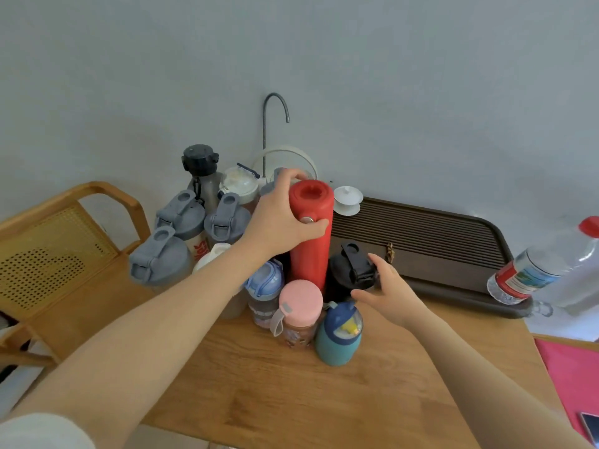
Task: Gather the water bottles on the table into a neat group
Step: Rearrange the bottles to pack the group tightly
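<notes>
Most bottles already stand clustered on the table (372, 400). Left hand (282, 218) wraps the red flask (311, 234) near its top, likely steadying it upright mid-cluster; right hand (385, 286), fingers spread, touches the black bottle (351, 270), probably nudging it inward.

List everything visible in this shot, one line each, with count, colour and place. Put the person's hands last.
Shaker bottles: three, grey lids, left of cluster.
Flask: one, red, upright, cluster centre.
Black-lidded bottle: one, right of flask.
Pink-lidded bottle: one, front.
Teal bottle: one, blue lid, front right.
Light blue bottle: one, front left.
Black-capped bottle: one, steel, back.
Tea tray: one, dark brown, right.
Lidded cup: one, white, tray corner.
Plastic bottle: one, clear, red cap, far right.
Chair: one, wooden, left.
Table: one, wooden.
Left hand: gripping flask.
Right hand: open, at black-lidded bottle.
</notes>
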`<state>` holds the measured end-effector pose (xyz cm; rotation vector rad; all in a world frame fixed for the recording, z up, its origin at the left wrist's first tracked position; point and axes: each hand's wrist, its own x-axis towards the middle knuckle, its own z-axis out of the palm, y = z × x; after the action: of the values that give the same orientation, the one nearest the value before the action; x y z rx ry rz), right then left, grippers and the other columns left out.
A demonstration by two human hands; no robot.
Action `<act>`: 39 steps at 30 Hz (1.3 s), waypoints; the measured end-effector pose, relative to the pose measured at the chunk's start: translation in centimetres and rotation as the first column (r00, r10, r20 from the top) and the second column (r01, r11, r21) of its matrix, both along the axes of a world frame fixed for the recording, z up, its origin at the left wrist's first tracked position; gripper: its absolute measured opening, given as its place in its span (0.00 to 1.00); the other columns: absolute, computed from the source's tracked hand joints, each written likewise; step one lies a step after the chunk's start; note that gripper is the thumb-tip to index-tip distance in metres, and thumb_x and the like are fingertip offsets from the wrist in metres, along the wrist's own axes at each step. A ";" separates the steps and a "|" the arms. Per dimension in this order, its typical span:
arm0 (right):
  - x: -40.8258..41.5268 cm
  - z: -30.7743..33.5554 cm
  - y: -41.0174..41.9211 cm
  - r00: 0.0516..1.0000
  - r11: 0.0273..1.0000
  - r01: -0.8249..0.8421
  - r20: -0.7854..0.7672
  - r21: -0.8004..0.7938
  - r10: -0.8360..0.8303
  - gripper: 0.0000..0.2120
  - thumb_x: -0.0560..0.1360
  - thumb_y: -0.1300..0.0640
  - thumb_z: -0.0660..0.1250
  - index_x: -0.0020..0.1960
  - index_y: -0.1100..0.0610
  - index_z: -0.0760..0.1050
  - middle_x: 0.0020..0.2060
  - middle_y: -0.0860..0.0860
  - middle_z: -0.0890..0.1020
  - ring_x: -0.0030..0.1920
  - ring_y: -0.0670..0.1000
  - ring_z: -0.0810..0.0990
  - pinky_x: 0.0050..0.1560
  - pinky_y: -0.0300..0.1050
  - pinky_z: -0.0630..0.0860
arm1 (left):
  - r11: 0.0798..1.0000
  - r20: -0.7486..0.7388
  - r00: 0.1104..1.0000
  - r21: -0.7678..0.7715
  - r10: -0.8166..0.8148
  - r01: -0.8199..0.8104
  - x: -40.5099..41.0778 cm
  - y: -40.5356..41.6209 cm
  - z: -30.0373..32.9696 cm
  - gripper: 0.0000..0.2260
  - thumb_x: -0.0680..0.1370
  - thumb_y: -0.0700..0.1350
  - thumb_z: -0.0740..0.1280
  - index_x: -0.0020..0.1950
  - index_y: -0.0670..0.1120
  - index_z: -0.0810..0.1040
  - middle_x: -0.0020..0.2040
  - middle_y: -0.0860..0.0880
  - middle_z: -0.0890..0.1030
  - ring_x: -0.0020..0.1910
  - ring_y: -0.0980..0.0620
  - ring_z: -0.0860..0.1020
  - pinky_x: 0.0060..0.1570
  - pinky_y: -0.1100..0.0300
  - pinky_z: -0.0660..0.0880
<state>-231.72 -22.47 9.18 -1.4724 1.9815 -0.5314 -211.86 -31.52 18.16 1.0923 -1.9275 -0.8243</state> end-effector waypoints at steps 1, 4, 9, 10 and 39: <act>-0.1 0.0 -0.1 1.000 1.000 0.006 -0.008 0.004 -0.006 0.39 0.72 0.51 0.69 0.75 0.52 0.51 0.74 0.54 0.62 0.70 0.54 0.66 0.68 0.49 0.66 | 0.999 -0.093 0.995 -0.011 0.040 -0.041 0.4 0.2 1.3 0.27 0.65 0.44 0.75 0.58 0.52 0.65 0.45 0.57 0.76 0.43 0.54 0.77 0.46 0.62 0.74; 0.0 0.5 -0.8 0.996 0.999 -0.012 -0.089 0.033 0.015 0.34 0.73 0.51 0.67 0.74 0.54 0.55 0.73 0.55 0.63 0.69 0.54 0.68 0.66 0.48 0.68 | 0.995 -0.285 0.954 -0.017 0.089 -0.098 1.6 1.0 4.5 0.25 0.64 0.46 0.74 0.55 0.58 0.66 0.47 0.60 0.75 0.42 0.58 0.76 0.47 0.61 0.75; 1.3 2.7 -1.9 0.977 0.997 -0.079 -0.199 0.010 0.080 0.32 0.74 0.50 0.66 0.73 0.55 0.57 0.73 0.55 0.63 0.69 0.56 0.67 0.66 0.50 0.68 | 0.993 -0.418 0.904 -0.035 0.091 -0.116 3.7 2.1 7.3 0.24 0.63 0.44 0.72 0.52 0.62 0.67 0.49 0.58 0.76 0.42 0.60 0.77 0.45 0.62 0.77; 1.8 3.5 -2.3 0.971 0.995 -0.094 -0.221 -0.024 0.086 0.32 0.74 0.49 0.66 0.73 0.55 0.58 0.72 0.55 0.63 0.69 0.56 0.66 0.66 0.52 0.68 | 0.993 -0.426 0.900 -0.032 0.090 -0.114 4.2 2.1 7.6 0.24 0.63 0.44 0.72 0.53 0.61 0.67 0.50 0.57 0.76 0.43 0.59 0.77 0.45 0.62 0.77; 26.3 7.0 -16.0 0.901 0.946 -0.225 -0.419 -0.232 0.111 0.21 0.75 0.59 0.62 0.68 0.56 0.66 0.64 0.57 0.71 0.63 0.59 0.69 0.60 0.51 0.69 | 1.000 -0.141 0.990 -0.009 0.002 -0.004 30.3 -12.8 -0.1 0.28 0.66 0.38 0.74 0.58 0.58 0.65 0.51 0.58 0.74 0.49 0.59 0.75 0.47 0.71 0.70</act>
<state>-205.43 -38.43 16.15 -2.0465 2.1159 -0.4693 -181.58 -44.34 18.07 1.0041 -1.8100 -0.8669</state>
